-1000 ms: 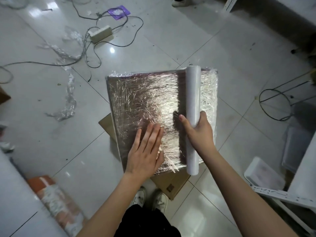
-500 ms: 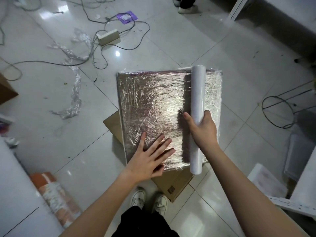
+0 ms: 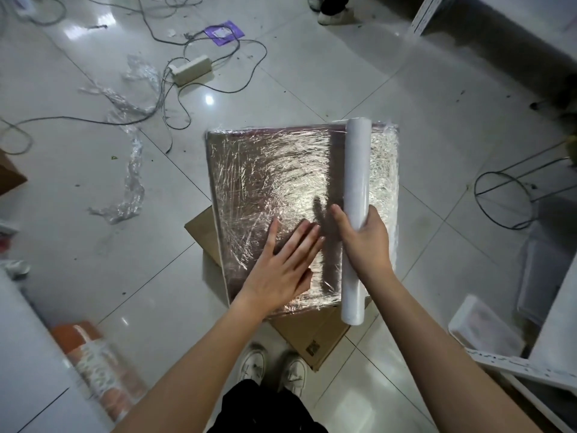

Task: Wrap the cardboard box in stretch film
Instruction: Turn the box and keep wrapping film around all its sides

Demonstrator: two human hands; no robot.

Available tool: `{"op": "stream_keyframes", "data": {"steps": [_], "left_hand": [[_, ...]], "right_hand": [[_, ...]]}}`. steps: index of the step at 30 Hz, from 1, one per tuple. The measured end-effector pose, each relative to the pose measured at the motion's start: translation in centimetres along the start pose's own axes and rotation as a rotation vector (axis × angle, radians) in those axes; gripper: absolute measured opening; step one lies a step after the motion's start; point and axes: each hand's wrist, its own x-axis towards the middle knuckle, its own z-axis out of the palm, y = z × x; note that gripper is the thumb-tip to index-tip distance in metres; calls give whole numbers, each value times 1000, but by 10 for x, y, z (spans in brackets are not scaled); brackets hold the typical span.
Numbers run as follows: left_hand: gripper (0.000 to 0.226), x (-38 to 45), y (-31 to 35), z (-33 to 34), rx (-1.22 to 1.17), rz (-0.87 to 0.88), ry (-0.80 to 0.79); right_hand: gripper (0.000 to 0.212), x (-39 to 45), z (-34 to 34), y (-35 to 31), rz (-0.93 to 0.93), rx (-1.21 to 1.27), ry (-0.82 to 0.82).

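Mid-frame: left hand [image 3: 282, 267] flat, fingers spread, pressing film on cardboard box [image 3: 281, 182]; right hand [image 3: 363, 242] clamped round stretch film roll [image 3: 356, 195] lying across box's right side. Top face already filmed; judged late-stage, with the roll uncut. Box edges overhang flat cardboard [image 3: 312, 335]; beyond, bare tile right, cables [image 3: 175, 98] and film scraps [image 3: 131, 170] upper left.

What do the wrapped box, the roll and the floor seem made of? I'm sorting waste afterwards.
Box: looks like cardboard under clear, glossy, wrinkled plastic film. Roll: smooth, milky-white wound film, probably plastic. Floor: glossy pale tiles with visible joints, likely ceramic.
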Motion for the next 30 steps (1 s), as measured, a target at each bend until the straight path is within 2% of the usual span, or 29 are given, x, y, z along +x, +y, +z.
{"op": "stream_keyframes", "data": {"steps": [3,8,13,17,22,26,30], "left_hand": [[63,-3,0,2,-2,1,11],[64,-5,3,3,-1,9,12],[66,-5,2,2,3,-2,-1],[66,-5,4,2,15,-2,-7],[65,-5,4,1,28,-12,-17],[65,-3,0,1,24,-14,-23],[69,2,0,1,34,-20,-32]], "right_hand": [[41,0,-2,0,-11,22,26],[48,-4,-10,2,-102,-71,17],[43,-3,-16,5,-109,144,-54],[51,2,-19,7,-111,45,-59],[47,7,-24,16,-98,9,-58],[45,7,-33,24,-188,-66,-99],[39,8,-37,27,-204,78,-111]]}}
